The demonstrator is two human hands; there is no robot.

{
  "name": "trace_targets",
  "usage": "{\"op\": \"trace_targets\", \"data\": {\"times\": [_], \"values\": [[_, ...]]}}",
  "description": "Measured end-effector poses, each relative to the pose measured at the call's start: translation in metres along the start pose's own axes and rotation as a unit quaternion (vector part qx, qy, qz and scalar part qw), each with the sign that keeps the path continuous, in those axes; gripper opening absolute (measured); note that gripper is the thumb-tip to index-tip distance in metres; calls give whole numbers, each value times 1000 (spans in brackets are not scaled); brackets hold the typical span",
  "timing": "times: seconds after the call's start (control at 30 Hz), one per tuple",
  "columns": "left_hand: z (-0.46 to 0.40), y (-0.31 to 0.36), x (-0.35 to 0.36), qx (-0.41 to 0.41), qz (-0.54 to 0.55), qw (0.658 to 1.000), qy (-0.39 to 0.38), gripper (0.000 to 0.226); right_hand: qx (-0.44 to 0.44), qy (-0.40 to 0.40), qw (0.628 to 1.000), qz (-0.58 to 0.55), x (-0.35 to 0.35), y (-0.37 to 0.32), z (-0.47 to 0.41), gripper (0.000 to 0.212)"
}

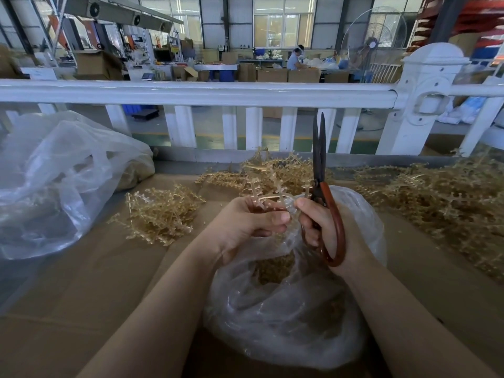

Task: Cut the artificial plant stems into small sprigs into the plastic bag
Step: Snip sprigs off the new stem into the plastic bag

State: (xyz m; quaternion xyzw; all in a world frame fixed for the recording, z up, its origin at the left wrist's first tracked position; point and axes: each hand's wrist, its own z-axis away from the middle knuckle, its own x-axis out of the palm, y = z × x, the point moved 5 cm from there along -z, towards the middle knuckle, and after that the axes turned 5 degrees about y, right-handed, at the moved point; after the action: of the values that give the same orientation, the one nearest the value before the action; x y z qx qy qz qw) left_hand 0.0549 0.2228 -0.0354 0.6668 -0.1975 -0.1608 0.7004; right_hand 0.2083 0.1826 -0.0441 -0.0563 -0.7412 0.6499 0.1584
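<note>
Head view: left hand (245, 222) pinches stem (272, 199); right hand (321, 222) grips scissors (320, 170).

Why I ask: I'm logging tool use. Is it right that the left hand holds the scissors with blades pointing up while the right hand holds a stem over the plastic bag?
Not quite: the hands are swapped. In the head view the right hand holds the scissors, blades pointing up, while the left hand holds the stem over the plastic bag.

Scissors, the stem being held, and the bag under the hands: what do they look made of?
Scissors: dark, dull metal blades; glossy reddish-brown handle loops, probably painted or coated. Stem: translucent tan moulded plastic, with stiff, evenly spaced nubs. Plastic bag: thin clear film, crinkled and shiny, its tan contents visible through it.
</note>
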Motion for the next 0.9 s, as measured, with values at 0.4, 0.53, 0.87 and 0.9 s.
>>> {"op": "trace_targets", "data": {"times": [0.4, 0.53, 0.87, 0.9], "values": [[2, 1, -2, -31, 65, 996, -46, 17, 5, -11, 1000, -3, 0, 0, 0, 19], [3, 2, -2, -26, 73, 996, -41, 20, -16, -20, 1000, 4, 0, 0, 0, 22], [3, 0, -3, -31, 69, 996, -43, 15, -6, -14, 1000, 13, 1, 2, 1, 21], [3, 0, -3, -30, 75, 996, -42, 16, -7, -12, 1000, 14, 1, 2, 1, 21]]}}
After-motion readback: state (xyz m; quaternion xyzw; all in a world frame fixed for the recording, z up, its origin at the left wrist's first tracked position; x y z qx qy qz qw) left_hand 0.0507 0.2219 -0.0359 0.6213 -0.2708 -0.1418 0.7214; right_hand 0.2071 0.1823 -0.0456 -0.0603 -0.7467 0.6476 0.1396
